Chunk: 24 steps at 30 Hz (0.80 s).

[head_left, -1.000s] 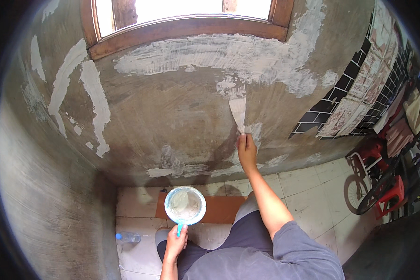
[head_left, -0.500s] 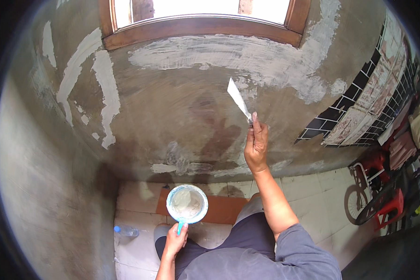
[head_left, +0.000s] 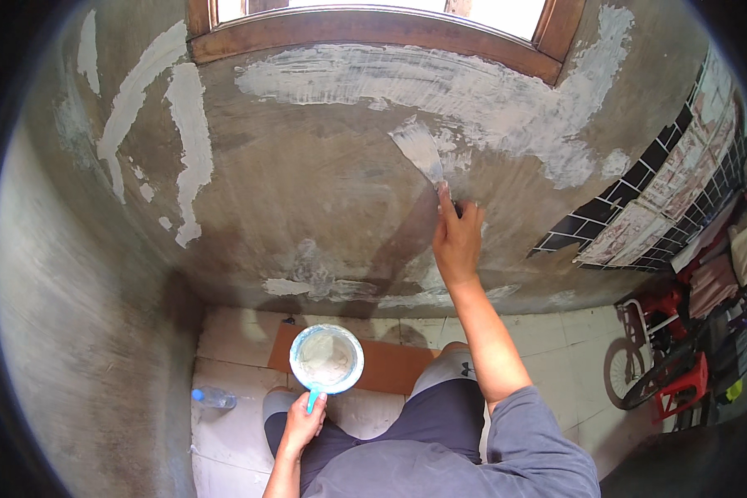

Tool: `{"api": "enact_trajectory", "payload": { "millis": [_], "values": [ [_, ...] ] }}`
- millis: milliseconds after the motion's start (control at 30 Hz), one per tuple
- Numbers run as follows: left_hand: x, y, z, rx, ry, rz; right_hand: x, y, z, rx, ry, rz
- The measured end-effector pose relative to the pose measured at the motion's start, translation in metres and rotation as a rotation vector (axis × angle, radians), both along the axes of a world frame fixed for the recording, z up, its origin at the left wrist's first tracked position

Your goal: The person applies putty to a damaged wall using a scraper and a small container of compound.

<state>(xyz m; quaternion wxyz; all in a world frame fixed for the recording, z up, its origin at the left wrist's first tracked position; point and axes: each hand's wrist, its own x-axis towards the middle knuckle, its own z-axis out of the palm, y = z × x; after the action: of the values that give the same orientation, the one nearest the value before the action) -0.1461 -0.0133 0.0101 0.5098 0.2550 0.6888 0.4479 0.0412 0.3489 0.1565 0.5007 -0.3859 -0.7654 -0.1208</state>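
My right hand [head_left: 458, 241] is closed round the handle of a putty knife [head_left: 419, 149]. Its broad, whitened blade lies against the brown wall [head_left: 324, 183], just below a wide white band of filler [head_left: 390, 79] under the window. My left hand [head_left: 305, 423] grips the blue handle of a round dipper [head_left: 327, 358], held level above my lap. Pale, thick paste [head_left: 325, 357] sits inside the dipper and smears its rim.
A wooden window frame [head_left: 373, 29] tops the wall. At the right are black tiles [head_left: 593, 212], a bicycle [head_left: 627, 365] and a red stool [head_left: 685, 386]. A plastic bottle [head_left: 214, 398] lies on the floor at the left, and an orange-brown board [head_left: 390, 369] beyond my lap.
My right hand has moved up and slightly left, turning the putty knife so its blade's flat face shows against the wall. The view has shifted a little; the dipper stays in my left hand.
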Motion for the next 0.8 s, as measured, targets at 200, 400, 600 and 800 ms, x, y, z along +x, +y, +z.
{"api": "enact_trajectory", "payload": {
  "millis": [200, 400, 600, 800],
  "values": [
    [0.001, 0.003, 0.002, 0.032, -0.037, 0.003, 0.043, 0.001, -0.055, -0.046, 0.115, 0.122],
    [-0.002, -0.002, -0.002, 0.026, -0.015, -0.004, 0.024, -0.004, 0.004, 0.087, 0.116, 0.155],
    [0.001, 0.003, 0.004, 0.03, -0.015, -0.009, 0.059, 0.004, -0.025, -0.011, 0.042, 0.08],
    [0.001, 0.006, 0.001, 0.054, -0.016, -0.039, 0.059, -0.027, -0.04, 0.026, 0.054, 0.118]
  ]
}}
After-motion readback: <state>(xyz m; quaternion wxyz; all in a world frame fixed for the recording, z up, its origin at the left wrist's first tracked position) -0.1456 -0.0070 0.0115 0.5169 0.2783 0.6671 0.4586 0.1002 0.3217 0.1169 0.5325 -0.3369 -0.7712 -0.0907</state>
